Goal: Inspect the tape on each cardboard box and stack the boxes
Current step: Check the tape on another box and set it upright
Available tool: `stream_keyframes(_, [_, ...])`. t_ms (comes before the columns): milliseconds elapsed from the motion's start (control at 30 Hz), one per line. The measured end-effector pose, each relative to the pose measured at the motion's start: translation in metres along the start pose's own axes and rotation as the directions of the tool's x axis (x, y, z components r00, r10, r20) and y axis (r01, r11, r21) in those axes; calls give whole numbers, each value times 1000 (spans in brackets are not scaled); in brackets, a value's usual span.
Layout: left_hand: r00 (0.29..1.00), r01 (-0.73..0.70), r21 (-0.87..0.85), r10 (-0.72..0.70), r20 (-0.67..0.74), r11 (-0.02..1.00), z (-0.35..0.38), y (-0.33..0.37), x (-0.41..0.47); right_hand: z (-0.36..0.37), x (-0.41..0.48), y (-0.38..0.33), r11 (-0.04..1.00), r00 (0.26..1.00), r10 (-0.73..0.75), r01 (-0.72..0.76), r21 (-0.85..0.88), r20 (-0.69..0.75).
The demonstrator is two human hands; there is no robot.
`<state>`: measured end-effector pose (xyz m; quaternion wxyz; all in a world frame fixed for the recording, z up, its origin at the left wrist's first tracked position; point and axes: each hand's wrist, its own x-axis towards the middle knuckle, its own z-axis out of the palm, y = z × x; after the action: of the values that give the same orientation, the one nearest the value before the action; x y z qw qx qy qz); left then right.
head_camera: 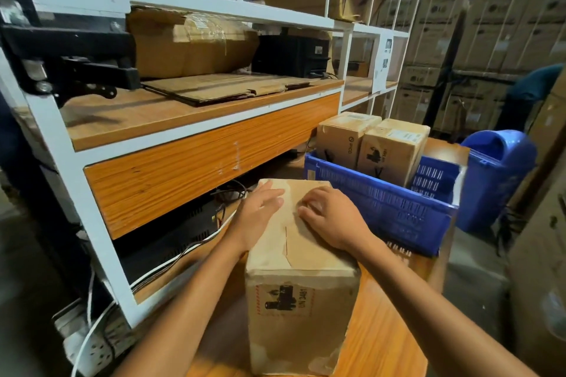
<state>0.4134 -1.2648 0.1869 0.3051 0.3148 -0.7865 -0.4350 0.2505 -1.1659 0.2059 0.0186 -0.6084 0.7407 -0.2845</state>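
Observation:
A brown cardboard box (301, 309) with a black UN 3481 label on its near face stands on the wooden table (389, 330) in front of me. Brown tape runs along its top. My left hand (260, 214) lies flat on the top's left edge, fingers straight. My right hand (332, 217) rests on the top right of the seam, fingers bent with the tips pressing on the tape. Two more taped cardboard boxes (343, 138) (392, 150) stand side by side in a blue plastic crate (382, 208) behind and to the right.
A white-framed workbench with orange wooden shelves (190, 119) stands to the left, holding flattened cardboard, a bulky carton and a black device. Cables and a power strip (92, 343) lie below it. A blue bin (496, 174) stands right of the crate, with stacked cartons behind.

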Motion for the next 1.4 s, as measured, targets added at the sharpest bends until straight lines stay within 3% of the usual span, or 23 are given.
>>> stream_keyframes(100, [1000, -3, -236, -3, -27, 972, 7, -1, 1, -1, -5, 8, 984, 983, 119, -99, 148, -139])
stream_keyframes(233, [998, 28, -492, -50, -31, 870, 27, 15, 2, -13, -12, 29, 983, 980, 138, -119, 138, -141])
stream_keyframes(333, [991, 56, -528, -110, -71, 847, 48, 17, 5, -26, -20, 51, 984, 981, 123, -101, 144, -147])
stream_keyframes(467, [996, 68, -373, -87, -34, 925, 94, 23, 1, -43, -35, 94, 992, 976, 109, -94, 85, -190])
stream_keyframes(567, [985, 174, -185, -170, 36, 967, 126, 13, -3, -58, -48, 125, 977, 965, 209, -201, 67, -156])
stream_keyframes(700, [968, 229, 207, -245, 58, 951, 156, -30, -6, -78, -63, 158, 881, 902, 419, -432, 194, 107])
stream_keyframes(800, [929, 362, 418, -356, -96, 833, 166, -47, -14, -85, -75, 183, 751, 858, 445, -513, 415, 256])
stream_keyframes(867, [857, 516, 350, -475, -201, 782, 170, -42, -19, -86, -81, 199, 725, 870, 397, -493, 481, 293])
stream_keyframes(933, [791, 599, 168, -544, -280, 783, 172, -40, -21, -85, -84, 213, 692, 865, 379, -500, 521, 328])
stream_keyframes(1033, [727, 620, -146, -634, -262, 771, 172, -45, -19, -80, -82, 230, 584, 847, 426, -525, 619, 317])
stream_keyframes(1100, [702, 618, -253, -667, -250, 745, 171, -55, -19, -71, -77, 248, 631, 854, 437, -516, 579, 284])
stream_keyframes(1267, [655, 611, -317, -688, -311, 725, 177, -111, -13, -47, -74, 270, 768, 829, 441, -547, 333, 344])
stream_keyframes(1400, [658, 588, -305, -662, -359, 749, 183, -57, -32, -30, -72, 271, 756, 835, 443, -544, 364, 326])
